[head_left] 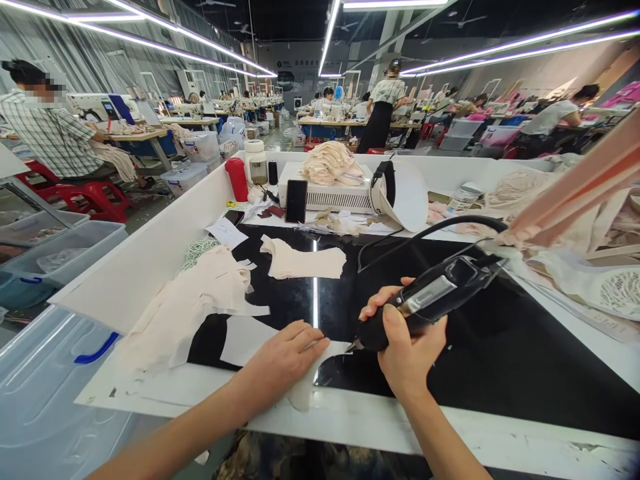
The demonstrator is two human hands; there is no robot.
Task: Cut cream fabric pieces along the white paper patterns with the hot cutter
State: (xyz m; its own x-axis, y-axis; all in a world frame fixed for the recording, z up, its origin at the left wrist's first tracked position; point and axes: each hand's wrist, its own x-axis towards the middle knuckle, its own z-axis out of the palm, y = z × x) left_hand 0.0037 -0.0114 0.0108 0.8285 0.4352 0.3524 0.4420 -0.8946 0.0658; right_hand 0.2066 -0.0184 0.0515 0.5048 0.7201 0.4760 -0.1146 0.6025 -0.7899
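My right hand (406,347) is closed around a black corded cutting tool (430,297), held tilted with its tip down on the black worktop (500,360). The tip touches the edge of a pale cream fabric piece (247,337). My left hand (285,357) lies flat on that fabric, fingers stretched toward the tool's tip. The tool's black cord (440,227) arcs up and away behind it.
A heap of cut cream fabric pieces (195,300) lies left, another piece (303,261) sits further back. A white box (330,193), phone (296,200), red bottle (237,179) and jar (256,162) stand at the back. Lace fabric (590,267) piles right. Clear bins (50,393) stand left. Other people work beyond.
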